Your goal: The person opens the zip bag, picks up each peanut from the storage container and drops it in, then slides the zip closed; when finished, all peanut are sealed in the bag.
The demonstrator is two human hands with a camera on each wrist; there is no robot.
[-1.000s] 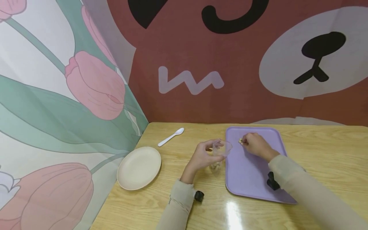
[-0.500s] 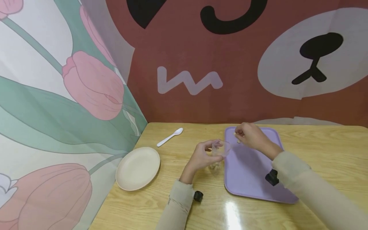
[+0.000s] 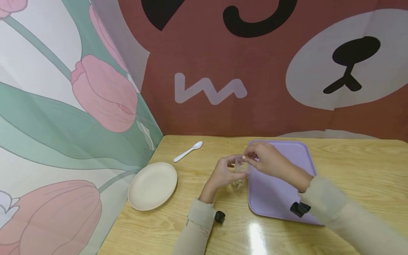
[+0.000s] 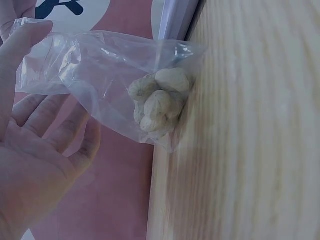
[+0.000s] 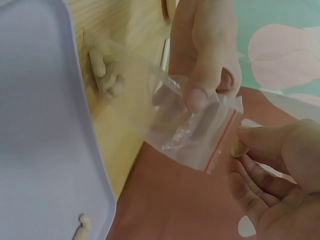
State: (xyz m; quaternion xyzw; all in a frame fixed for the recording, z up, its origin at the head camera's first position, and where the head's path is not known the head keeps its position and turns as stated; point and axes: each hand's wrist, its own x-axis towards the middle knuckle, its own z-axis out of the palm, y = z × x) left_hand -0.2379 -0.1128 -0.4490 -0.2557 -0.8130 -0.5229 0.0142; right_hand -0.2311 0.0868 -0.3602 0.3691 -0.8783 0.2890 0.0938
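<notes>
A clear zip bag [image 4: 105,60] with a red line along its mouth, seen in the right wrist view, holds several peanuts [image 4: 160,102] at its bottom, which is at the wooden table. My left hand [image 3: 224,173] grips the bag near its top, thumb on one side and fingers on the other. Just at the bag's mouth, my right hand [image 5: 285,175] pinches a peanut [image 5: 239,148] between thumb and fingertips. On the purple tray [image 5: 45,125] lie peanuts [image 5: 82,227] near its edge in the right wrist view; in the head view my right hand covers that part.
A round cream plate [image 3: 152,186] stands on the wooden table [image 3: 149,230] at the left. Behind it lies a white spoon [image 3: 188,151]. A patterned cloth [image 3: 207,117] hangs behind the table and at its left side.
My right hand has lifted from the tray and moved left to the bag's mouth with a peanut in its fingertips. My left hand and the bag have hardly moved.
</notes>
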